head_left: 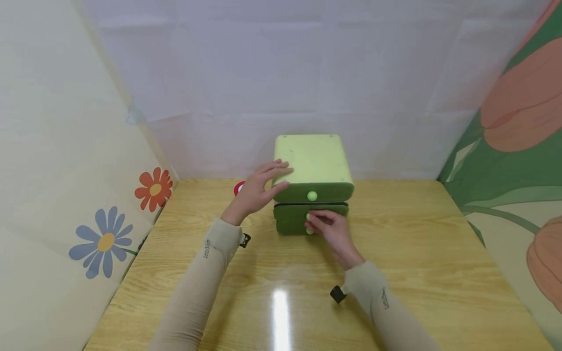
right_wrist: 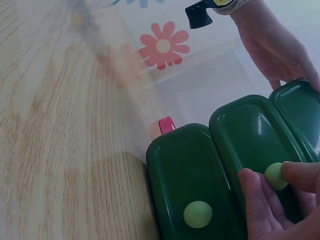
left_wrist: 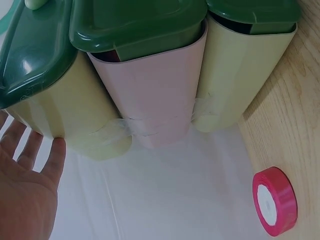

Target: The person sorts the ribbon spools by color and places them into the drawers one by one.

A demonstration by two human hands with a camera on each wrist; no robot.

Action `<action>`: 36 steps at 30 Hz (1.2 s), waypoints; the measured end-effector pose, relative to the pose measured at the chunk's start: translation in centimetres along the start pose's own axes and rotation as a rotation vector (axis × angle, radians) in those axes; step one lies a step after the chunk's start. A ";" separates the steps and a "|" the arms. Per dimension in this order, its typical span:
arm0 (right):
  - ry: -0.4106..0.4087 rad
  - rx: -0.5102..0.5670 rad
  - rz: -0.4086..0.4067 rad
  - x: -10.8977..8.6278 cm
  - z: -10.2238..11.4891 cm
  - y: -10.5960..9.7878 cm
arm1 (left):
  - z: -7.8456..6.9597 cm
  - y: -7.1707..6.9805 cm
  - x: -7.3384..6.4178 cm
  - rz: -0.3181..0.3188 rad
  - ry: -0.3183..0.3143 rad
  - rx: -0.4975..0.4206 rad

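Observation:
A small three-tier drawer cabinet [head_left: 313,156] stands on the table, with dark green fronts and round pale green knobs. My left hand [head_left: 259,187] lies at its upper left edge, fingers extended over the pale green top. In the left wrist view, fingertips [left_wrist: 58,145] reach the top tier's casing. Lower down, my right hand [head_left: 335,236] pinches the middle drawer's knob [right_wrist: 275,176] between thumb and fingers. The middle drawer [left_wrist: 145,25] sits slightly out of its pink casing, and a narrow gap also shows at the bottom drawer [left_wrist: 260,12]. The bottom knob [right_wrist: 198,214] is untouched.
A roll of pink-red ribbon [left_wrist: 275,200] stands on the wooden table [head_left: 417,243], left of the cabinet. A white sheet [head_left: 246,87] hangs close behind the cabinet. Flower-patterned panels [head_left: 105,241] border the table at left and right.

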State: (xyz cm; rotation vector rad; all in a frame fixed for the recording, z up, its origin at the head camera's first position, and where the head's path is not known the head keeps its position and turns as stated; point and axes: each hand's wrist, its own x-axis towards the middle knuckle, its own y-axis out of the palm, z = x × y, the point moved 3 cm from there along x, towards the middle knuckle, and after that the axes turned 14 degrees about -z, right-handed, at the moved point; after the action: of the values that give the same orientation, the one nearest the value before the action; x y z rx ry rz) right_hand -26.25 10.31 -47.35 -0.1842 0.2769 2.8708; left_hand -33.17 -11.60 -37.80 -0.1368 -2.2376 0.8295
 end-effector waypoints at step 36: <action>-0.060 0.034 -0.033 1.0 -0.4 0.5 | -0.2 -0.1 0.1 -0.007 0.016 -0.007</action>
State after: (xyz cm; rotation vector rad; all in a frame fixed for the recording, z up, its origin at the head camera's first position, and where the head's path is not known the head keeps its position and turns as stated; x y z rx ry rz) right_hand -27.34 10.00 -47.78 -0.0946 0.3073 2.8313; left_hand -33.13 -11.54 -37.58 -0.1384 -2.2252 0.8141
